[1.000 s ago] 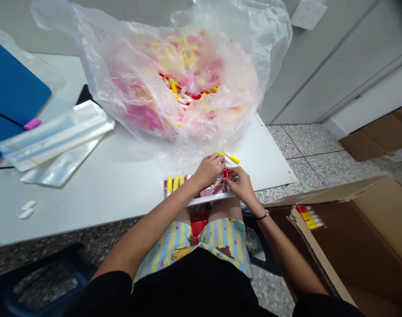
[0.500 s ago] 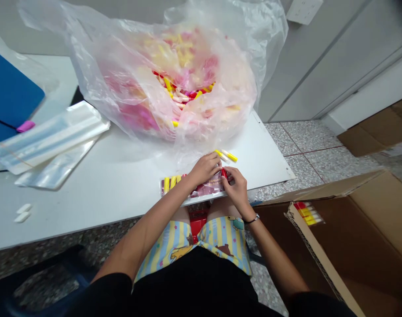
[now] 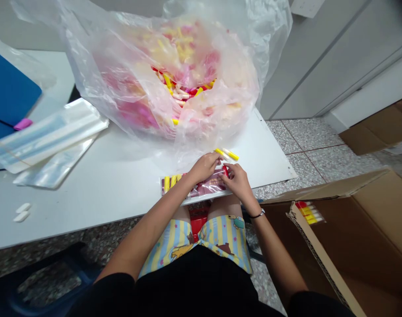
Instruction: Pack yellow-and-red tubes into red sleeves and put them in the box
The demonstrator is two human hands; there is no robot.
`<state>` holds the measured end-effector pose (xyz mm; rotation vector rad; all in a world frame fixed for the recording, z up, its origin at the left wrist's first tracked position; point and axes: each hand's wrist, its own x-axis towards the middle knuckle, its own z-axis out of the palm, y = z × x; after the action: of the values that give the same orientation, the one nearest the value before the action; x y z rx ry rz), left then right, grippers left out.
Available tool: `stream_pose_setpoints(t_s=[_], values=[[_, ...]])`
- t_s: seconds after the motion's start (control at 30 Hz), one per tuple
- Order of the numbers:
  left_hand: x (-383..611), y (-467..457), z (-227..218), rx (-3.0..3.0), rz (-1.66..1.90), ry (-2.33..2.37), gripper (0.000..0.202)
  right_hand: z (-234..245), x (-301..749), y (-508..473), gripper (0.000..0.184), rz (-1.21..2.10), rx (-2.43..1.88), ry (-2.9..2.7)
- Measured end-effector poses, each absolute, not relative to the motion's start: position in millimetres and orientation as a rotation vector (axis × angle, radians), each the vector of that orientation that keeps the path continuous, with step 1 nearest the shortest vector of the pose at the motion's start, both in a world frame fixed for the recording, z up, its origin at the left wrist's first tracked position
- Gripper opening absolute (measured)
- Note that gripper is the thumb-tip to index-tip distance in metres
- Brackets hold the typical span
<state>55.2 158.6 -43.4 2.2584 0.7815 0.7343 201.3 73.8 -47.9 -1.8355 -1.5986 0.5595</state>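
Observation:
A small clear packet of yellow and red markers (image 3: 188, 184) lies at the near edge of the white table (image 3: 115, 185). My left hand (image 3: 203, 166) rests curled on the packet's right part, fingers closed on it. My right hand (image 3: 238, 179) pinches a red marker (image 3: 225, 171) at the packet's open right end. Two loose yellow markers (image 3: 228, 153) lie just beyond my hands. Behind them a big clear plastic bag (image 3: 168, 75) bulges with several pink, yellow and red markers.
Flat clear sleeves (image 3: 45, 143) lie at the left beside a blue folder (image 3: 9, 94). Two small white pieces (image 3: 21, 212) sit near the table's front left. An open cardboard box (image 3: 352, 229) stands on the floor at the right, with a filled marker packet (image 3: 308, 211) on its flap.
Both hands stay at the packet's right end with only small finger shifts. The view has tipped slightly, so the table and bag sit a little higher in the frame.

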Motion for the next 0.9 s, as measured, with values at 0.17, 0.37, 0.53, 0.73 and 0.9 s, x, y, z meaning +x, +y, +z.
stream_pose_setpoints(t_s=[0.17,0.37,0.53,0.73,0.9], values=[[55.5,158.7,-44.7,2.278,0.752,0.770,0.020,-44.3,205.0,78.7,0.037,0.593,-1.828,-1.581],[55.4,159.0,-47.4,2.308,0.747,0.783,0.021,-46.2,205.6,79.4,0.038,0.694,-1.742,-1.512],[55.6,159.4,-49.0,2.321,0.753,0.778,0.022,-42.6,205.9,78.9,0.037,0.708,-1.772,-1.489],[56.2,159.9,-50.2,2.332,0.768,0.779,0.022,-41.2,206.0,77.2,0.037,0.800,-1.707,-1.470],[56.4,159.5,-50.2,2.323,0.761,0.782,0.023,-37.2,204.2,76.1,0.040,0.804,-1.702,-1.430]])
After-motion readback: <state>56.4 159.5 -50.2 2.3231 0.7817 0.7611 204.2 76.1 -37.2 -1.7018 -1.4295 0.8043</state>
